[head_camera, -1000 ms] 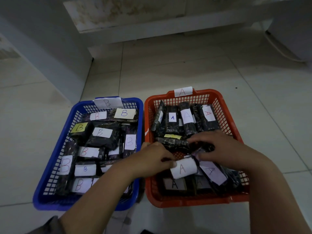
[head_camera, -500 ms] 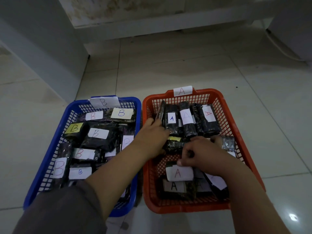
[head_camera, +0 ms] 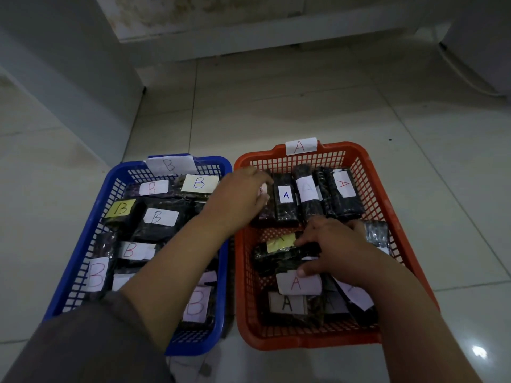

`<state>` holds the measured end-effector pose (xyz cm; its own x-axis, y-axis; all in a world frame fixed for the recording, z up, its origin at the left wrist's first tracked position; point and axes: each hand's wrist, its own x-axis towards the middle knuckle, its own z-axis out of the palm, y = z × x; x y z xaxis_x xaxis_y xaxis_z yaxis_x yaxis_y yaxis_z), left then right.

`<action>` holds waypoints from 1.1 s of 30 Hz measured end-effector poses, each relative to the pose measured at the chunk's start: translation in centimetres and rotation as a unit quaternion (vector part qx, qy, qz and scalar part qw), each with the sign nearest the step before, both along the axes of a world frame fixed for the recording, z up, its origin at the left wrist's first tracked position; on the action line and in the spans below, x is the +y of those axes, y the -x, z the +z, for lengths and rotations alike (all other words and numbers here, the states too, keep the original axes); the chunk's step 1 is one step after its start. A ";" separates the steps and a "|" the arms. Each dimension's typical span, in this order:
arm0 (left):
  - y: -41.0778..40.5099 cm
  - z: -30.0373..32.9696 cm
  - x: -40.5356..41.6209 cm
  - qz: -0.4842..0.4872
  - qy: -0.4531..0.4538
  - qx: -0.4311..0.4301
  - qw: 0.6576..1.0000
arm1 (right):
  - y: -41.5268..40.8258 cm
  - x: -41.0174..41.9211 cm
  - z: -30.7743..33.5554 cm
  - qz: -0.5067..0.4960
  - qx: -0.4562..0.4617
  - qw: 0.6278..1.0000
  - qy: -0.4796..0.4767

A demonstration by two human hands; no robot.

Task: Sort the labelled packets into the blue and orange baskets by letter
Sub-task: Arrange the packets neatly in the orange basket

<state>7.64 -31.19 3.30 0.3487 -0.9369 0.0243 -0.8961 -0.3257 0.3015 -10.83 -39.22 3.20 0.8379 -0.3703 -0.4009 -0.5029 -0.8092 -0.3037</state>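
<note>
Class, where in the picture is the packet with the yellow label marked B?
The yellow-labelled B packet lies in the blue basket, toward its far left side, just left of a white-labelled B packet.

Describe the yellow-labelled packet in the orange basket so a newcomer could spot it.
Find the orange basket, the one tagged A. In its middle row a dark packet lies crosswise under the right hand. It alone there has a yellow label; its neighbours' labels are white.
</note>
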 end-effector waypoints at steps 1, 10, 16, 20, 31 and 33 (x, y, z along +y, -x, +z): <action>-0.2 -0.1 -0.8 0.006 -0.015 -0.023 1.000 | -0.1 0.0 0.1 0.001 0.001 1.000 0.000; 0.5 -3.9 -2.1 -0.011 -0.095 -0.112 0.989 | -0.1 -0.3 0.2 0.008 0.005 1.000 -0.018; 1.9 -2.4 -1.3 0.015 -0.015 -0.072 0.997 | 0.1 -0.2 0.1 0.003 -0.002 1.000 -0.021; 0.8 0.1 -1.0 0.110 0.034 0.043 0.992 | 0.0 -0.2 0.0 -0.002 0.004 1.000 -0.026; 1.6 0.0 -0.1 0.281 0.141 0.223 0.922 | 0.1 -0.1 0.4 0.002 0.014 1.000 -0.026; 1.7 -0.5 0.1 0.287 0.146 0.217 0.921 | 0.0 -0.1 0.5 0.000 0.018 0.999 -0.028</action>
